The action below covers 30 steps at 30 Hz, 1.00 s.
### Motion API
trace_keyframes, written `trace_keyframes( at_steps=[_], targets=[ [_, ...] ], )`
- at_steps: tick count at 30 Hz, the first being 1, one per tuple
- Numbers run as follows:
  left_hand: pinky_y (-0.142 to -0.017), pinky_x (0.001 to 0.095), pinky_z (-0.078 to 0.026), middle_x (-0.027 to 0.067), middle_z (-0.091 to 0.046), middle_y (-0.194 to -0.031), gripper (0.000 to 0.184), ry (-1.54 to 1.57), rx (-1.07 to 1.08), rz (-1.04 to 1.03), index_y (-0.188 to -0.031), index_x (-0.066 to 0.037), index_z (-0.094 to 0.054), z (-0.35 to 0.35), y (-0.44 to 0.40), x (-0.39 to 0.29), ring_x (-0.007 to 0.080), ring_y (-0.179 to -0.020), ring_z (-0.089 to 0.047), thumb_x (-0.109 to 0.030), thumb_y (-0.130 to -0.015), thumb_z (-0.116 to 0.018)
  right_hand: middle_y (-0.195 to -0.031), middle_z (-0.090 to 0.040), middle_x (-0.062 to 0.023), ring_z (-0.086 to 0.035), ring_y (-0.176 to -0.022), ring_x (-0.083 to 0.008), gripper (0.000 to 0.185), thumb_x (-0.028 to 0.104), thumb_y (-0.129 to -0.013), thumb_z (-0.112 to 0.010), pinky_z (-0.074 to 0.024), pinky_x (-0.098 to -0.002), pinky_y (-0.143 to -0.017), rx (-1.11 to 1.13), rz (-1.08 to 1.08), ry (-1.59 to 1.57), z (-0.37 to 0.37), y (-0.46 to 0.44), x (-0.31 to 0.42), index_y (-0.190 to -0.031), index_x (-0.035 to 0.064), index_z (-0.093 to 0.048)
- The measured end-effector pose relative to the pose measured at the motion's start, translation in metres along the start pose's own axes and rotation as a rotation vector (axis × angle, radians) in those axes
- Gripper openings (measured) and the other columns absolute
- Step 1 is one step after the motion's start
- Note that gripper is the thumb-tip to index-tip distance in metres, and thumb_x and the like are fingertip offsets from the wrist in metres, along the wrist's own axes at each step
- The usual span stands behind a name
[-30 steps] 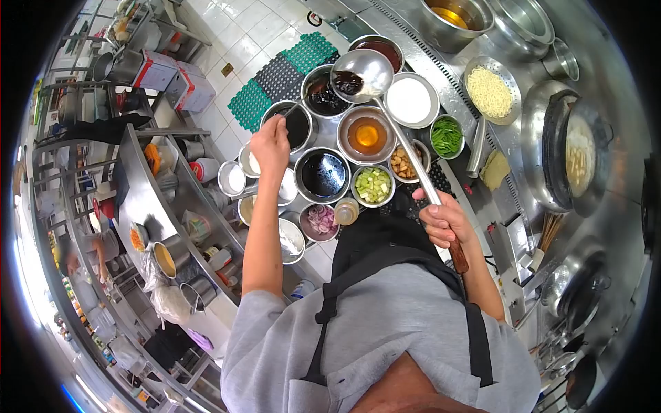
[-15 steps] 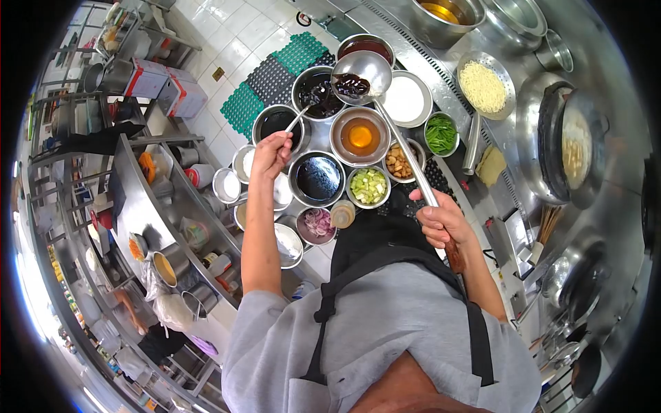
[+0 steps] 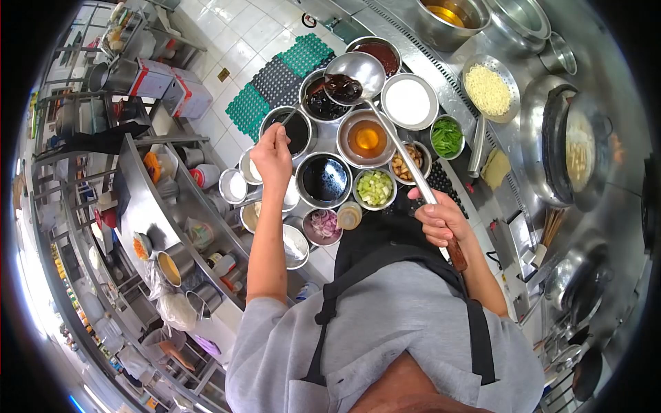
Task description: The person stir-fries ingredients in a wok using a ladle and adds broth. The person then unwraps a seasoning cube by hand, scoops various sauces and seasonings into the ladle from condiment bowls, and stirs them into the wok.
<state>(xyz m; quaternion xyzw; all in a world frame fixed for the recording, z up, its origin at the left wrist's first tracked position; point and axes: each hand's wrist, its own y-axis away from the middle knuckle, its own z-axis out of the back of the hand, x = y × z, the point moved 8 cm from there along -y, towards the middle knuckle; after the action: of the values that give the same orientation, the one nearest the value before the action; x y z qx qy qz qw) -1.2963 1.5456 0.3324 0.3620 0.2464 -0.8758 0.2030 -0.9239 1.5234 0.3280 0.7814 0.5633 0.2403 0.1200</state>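
My right hand [image 3: 441,219] is closed round the wooden-ended handle of a long metal ladle [image 3: 372,74]. Thick dark sauce [image 3: 343,89] lies in the ladle's bowl, which hangs over the far bowls. My left hand [image 3: 273,158] pinches the thin handle of a spoon [image 3: 292,113]; its far end is hidden at a bowl of dark, glossy sauce [image 3: 323,107]. Nearby are a bowl of black liquid [image 3: 296,132], a bowl of amber liquid [image 3: 365,139] and a bowl of white powder or granules [image 3: 410,101].
Closer in stand chopped green vegetable [image 3: 374,188], sliced shallots [image 3: 322,224], a small jar [image 3: 349,215] and cut greens [image 3: 447,137]. On the right, noodles sit in a strainer [image 3: 490,88] near a wok [image 3: 580,148]. Metal shelving [image 3: 148,227] runs along the left.
My left hand has turned, and the spoon's handle now slants lower toward the sauce bowl. The ladle has shifted slightly left, its sauce gathered nearer the left rim. The camera view has moved slightly.
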Motion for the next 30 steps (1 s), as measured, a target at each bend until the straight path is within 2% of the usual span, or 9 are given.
trace_keyframes(
  at_steps=[2, 5, 10, 18, 22, 25, 27, 29, 30],
  targets=[
    [-0.045, 0.0235, -0.039, 0.0034, -0.067, -0.070, 0.020, 0.191, 0.021, 0.237, -0.102, 0.003, -0.073, -0.016, 0.005, 0.040, 0.0066, -0.050, -0.054, -0.013, -0.103, -0.061, -0.063, -0.040, 0.0039, -0.037, -0.037, -0.0018, 0.037, 0.012, -0.102, -0.056, -0.0351, -0.0213, -0.031, -0.006, 0.025, 0.010, 0.003, 0.005, 0.001, -0.136, 0.0031, -0.046],
    [-0.044, 0.0235, -0.040, 0.0048, -0.065, -0.068, 0.020, 0.416, 0.105, 0.458, -0.099, 0.005, -0.072, -0.052, 0.013, 0.072, 0.0078, -0.049, -0.054, -0.012, -0.102, -0.061, -0.063, -0.040, 0.0038, -0.036, -0.037, -0.0017, 0.039, 0.012, -0.100, -0.057, -0.0348, -0.0213, -0.031, -0.069, 0.054, 0.055, 0.005, 0.016, 0.004, -0.136, 0.0029, -0.046],
    [-0.043, 0.0240, -0.040, 0.0060, -0.065, -0.068, 0.018, 0.294, 0.216, 0.502, -0.096, 0.004, -0.072, -0.084, 0.020, 0.076, 0.0088, -0.047, -0.053, -0.011, -0.100, -0.062, -0.062, -0.039, 0.0038, -0.036, -0.037, -0.0023, 0.041, 0.012, -0.099, -0.059, -0.0347, -0.0219, -0.031, -0.150, 0.074, 0.085, 0.010, 0.034, 0.004, -0.136, 0.0035, -0.045],
    [-0.048, 0.0243, -0.043, 0.0049, -0.064, -0.071, 0.013, 1.086, 0.394, 0.975, -0.100, 0.003, -0.069, -0.099, 0.044, 0.116, 0.0104, -0.050, -0.053, -0.005, -0.098, -0.059, -0.063, -0.039, 0.0040, -0.037, -0.038, -0.0024, 0.040, 0.011, -0.097, -0.060, -0.0342, -0.0219, -0.032, -0.211, 0.083, 0.145, 0.007, 0.036, 0.000, -0.134, 0.0039, -0.046],
    [-0.049, 0.0255, -0.044, 0.0061, -0.065, -0.071, 0.015, 1.089, 0.374, 0.806, -0.101, 0.004, -0.069, -0.064, 0.024, 0.078, 0.0102, -0.050, -0.053, -0.009, -0.100, -0.061, -0.063, -0.039, 0.0043, -0.036, -0.038, -0.0021, 0.039, 0.012, -0.097, -0.061, -0.0336, -0.0214, -0.032, -0.178, 0.063, 0.153, -0.001, 0.025, -0.004, -0.133, 0.0036, -0.047],
    [-0.050, 0.0249, -0.044, 0.0059, -0.067, -0.072, 0.019, 0.569, 0.294, 0.423, -0.101, 0.004, -0.071, -0.042, 0.001, 0.021, 0.0082, -0.052, -0.055, -0.011, -0.101, -0.061, -0.063, -0.039, 0.0046, -0.036, -0.038, -0.0015, 0.038, 0.012, -0.098, -0.060, -0.0336, -0.0210, -0.032, -0.112, 0.027, 0.102, -0.006, 0.017, -0.008, -0.134, 0.0033, -0.048],
    [-0.053, 0.0300, -0.046, 0.0060, -0.067, -0.068, 0.017, 0.113, 0.196, 0.121, -0.102, 0.002, -0.073, -0.026, -0.004, -0.010, 0.0105, -0.056, -0.060, -0.012, -0.100, -0.063, -0.064, -0.039, 0.0048, -0.036, -0.038, -0.0011, 0.038, 0.012, -0.099, -0.059, -0.0339, -0.0207, -0.032, -0.045, 0.000, 0.037, -0.009, 0.010, -0.014, -0.134, 0.0031, -0.048],
    [-0.054, 0.0322, -0.047, 0.0065, -0.066, -0.066, 0.017, -0.017, 0.038, -0.186, -0.103, 0.002, -0.073, -0.001, -0.008, -0.048, 0.0113, -0.056, -0.059, -0.012, -0.100, -0.063, -0.064, -0.039, 0.0049, -0.036, -0.038, -0.0008, 0.037, 0.012, -0.101, -0.058, -0.0344, -0.0204, -0.031, 0.026, -0.008, -0.038, -0.011, 0.005, -0.017, -0.135, 0.0028, -0.048],
    [-0.054, 0.0321, -0.047, 0.0069, -0.066, -0.066, 0.017, -0.032, 0.002, -0.172, -0.102, 0.002, -0.073, 0.008, -0.009, -0.050, 0.0121, -0.055, -0.059, -0.012, -0.100, -0.063, -0.064, -0.039, 0.0049, -0.037, -0.038, -0.0009, 0.037, 0.012, -0.101, -0.057, -0.0345, -0.0204, -0.031, 0.037, -0.002, -0.046, -0.012, 0.005, -0.018, -0.136, 0.0027, -0.048]
  ],
)
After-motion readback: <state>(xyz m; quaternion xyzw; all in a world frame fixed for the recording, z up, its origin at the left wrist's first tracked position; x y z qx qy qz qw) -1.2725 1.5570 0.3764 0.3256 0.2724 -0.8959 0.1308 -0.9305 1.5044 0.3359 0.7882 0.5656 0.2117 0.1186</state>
